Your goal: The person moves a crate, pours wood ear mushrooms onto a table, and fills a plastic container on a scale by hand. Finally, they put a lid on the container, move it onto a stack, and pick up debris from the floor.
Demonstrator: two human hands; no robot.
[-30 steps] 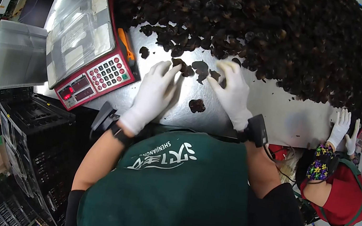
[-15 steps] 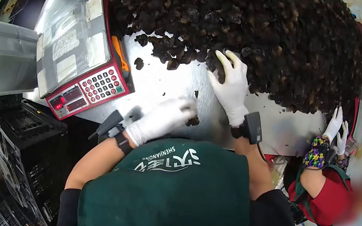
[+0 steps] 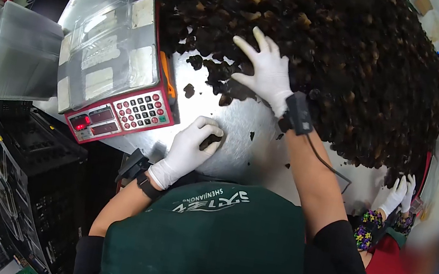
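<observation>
Right hand (image 3: 263,71) spread flat, fingers splayed on near edge of fungus pile (image 3: 351,54), so palm covers lots at once. Left hand (image 3: 195,139) curled, pinching one dark piece (image 3: 210,140) low over near desk (image 3: 243,135) edge, just right of scale (image 3: 119,72).

one fisheye head camera looks steeply down from close above onto the metal table (image 3: 256,143) and green apron (image 3: 212,247).

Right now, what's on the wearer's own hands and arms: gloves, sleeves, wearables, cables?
White gloves on left hand and right hand. A black boxy unit is strapped to each wrist: left wrist unit, right wrist unit. A thin black cable trails from the right one beside the forearm. Short black sleeves, forearms bare.
</observation>
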